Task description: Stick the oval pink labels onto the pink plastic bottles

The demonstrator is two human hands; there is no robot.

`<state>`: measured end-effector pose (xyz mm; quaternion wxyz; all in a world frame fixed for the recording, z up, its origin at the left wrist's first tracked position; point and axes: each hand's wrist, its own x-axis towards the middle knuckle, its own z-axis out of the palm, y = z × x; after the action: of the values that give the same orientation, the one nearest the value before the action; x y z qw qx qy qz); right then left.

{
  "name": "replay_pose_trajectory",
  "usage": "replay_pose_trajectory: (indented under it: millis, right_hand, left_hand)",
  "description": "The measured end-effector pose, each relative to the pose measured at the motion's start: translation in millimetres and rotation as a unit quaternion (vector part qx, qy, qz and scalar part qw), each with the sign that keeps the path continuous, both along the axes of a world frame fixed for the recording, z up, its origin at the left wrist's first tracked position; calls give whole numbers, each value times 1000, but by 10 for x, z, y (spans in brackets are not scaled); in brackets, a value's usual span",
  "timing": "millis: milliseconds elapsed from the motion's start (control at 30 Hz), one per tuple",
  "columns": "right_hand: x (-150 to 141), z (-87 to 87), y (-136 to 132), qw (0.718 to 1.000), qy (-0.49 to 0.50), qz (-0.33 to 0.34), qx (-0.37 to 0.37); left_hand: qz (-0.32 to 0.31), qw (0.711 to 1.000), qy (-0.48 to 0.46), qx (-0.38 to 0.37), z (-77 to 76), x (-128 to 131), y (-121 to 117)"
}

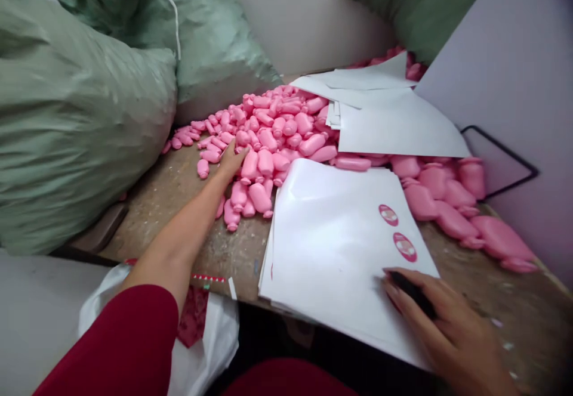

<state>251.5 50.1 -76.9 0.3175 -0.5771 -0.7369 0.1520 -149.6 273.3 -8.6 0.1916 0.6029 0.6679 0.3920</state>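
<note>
My left hand reaches to the near edge of a heap of small pink plastic bottles. Its thumb and a finger are spread apart against the bottles, and the other fingers are partly hidden. My right hand is closed around a slim black object, whose kind I cannot make out. That hand is over the lower right of a stack of white label sheets. Two oval pink-and-white labels show on the top sheet, just above my right fingers.
Big green sacks stand at the left and back. More white sheets lie on bottles behind the stack. Larger-looking pink bottles line the right side, near a black wire frame. A white plastic bag hangs below the worktable's front edge.
</note>
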Motion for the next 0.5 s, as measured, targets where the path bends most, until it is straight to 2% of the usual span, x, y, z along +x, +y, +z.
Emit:
replay_pose_trajectory:
  millis: [67,133,233,300,400,500]
  right_hand:
    - [-45,33,50,1000,11,8,5]
    - [-74,28,74,999,31,13,12]
    - [-116,38,63,997,71,3,15]
    - [-146,95,39,994,107,-14,-1]
    - [-156,215,27,975,210,-5,-73]
    - [-74,323,41,969,230,-16,-91]
  left_hand:
    - [17,997,76,5,133,-95,-321]
    - [18,988,153,-2,213,-194,-739]
    - [-50,970,233,-52,192,-266,-1366]
    - [-112,955,260,-83,118,-257,-1630]
    - [-158,941,287,-91,16,-214,-1708]
    - [-167,931,314,-80,-2,-196,-1611]
